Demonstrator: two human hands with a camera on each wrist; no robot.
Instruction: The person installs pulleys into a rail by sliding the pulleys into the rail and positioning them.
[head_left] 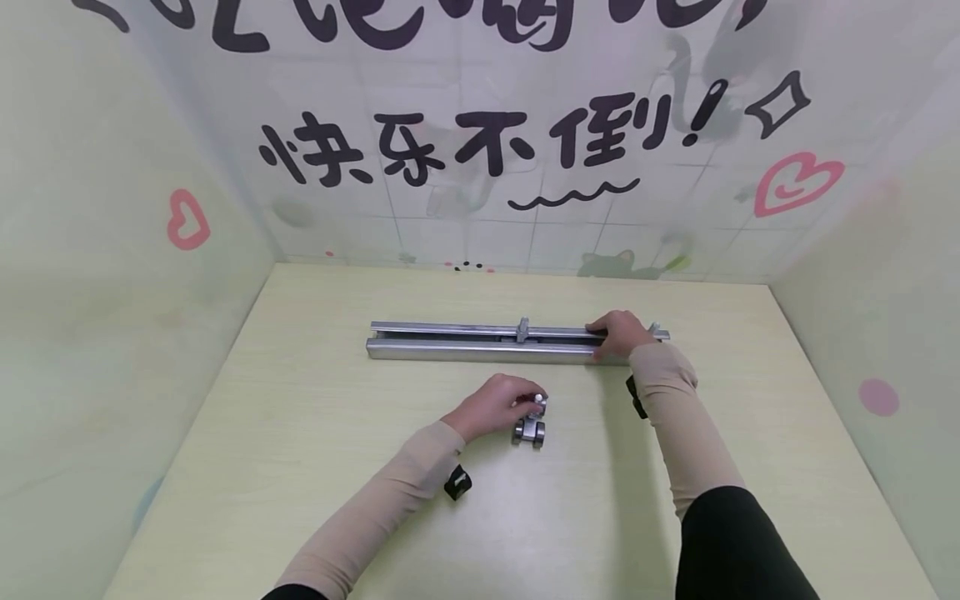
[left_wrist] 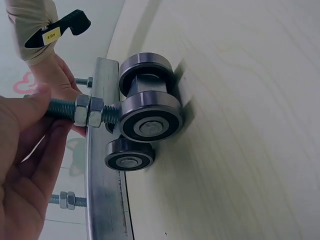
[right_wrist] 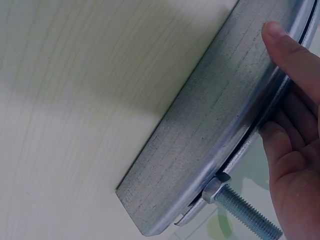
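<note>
Near the middle of the table, my left hand [head_left: 497, 407] pinches the threaded bolt [left_wrist: 62, 107] of a roller trolley [head_left: 529, 433] between thumb and fingers. The trolley has several bearing wheels [left_wrist: 150, 117], which stand on or just above the tabletop, and two nuts [left_wrist: 88, 110] on its bolt. Behind it lies a steel channel track [head_left: 465, 353], its slot facing up. My right hand [head_left: 622, 333] grips the track towards its right end, thumb on the near wall and fingers over the slot. Two bolts stick up from the slot, one mid-track [head_left: 522, 330] and one at the right end [right_wrist: 245, 212].
The pale wooden table [head_left: 315, 467] is bounded by a printed curtain [head_left: 465, 233] at the back and by side panels. A black wrist camera mount [head_left: 457, 482] sits under my left wrist and another [head_left: 636, 396] beside my right wrist.
</note>
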